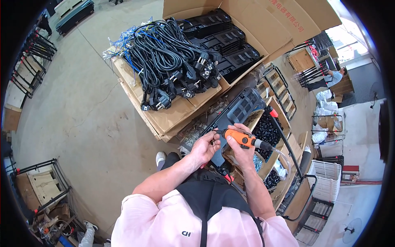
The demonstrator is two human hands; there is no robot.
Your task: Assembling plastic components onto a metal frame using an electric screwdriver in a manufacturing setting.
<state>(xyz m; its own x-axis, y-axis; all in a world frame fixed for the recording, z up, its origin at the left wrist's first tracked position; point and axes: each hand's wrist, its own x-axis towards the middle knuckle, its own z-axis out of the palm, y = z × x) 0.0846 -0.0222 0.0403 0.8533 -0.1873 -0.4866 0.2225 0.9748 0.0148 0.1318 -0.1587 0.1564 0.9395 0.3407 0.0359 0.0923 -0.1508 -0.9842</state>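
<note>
My right hand (243, 156) is wrapped round an orange power screwdriver (240, 138), whose hose runs off to the right. Its dark tip points left, toward my left hand (204, 149). There the fingers are pinched close to the tip; what they hold, if anything, is too small to make out. Beneath both hands lies a dark plastic housing (246, 106) with vent slots, partly covered by my hands. Beside it is a wooden bin of small black parts (265, 133). Silvery screws (257, 163) lie in another compartment near my right wrist.
A heap of black power cords (170, 61) with plugs lies on cardboard (164, 123) ahead. Behind it, a large carton (267, 24) holds black plastic housings (224, 39). A black metal frame (286, 140) stands right of the bins. Another person (334, 77) works at far right.
</note>
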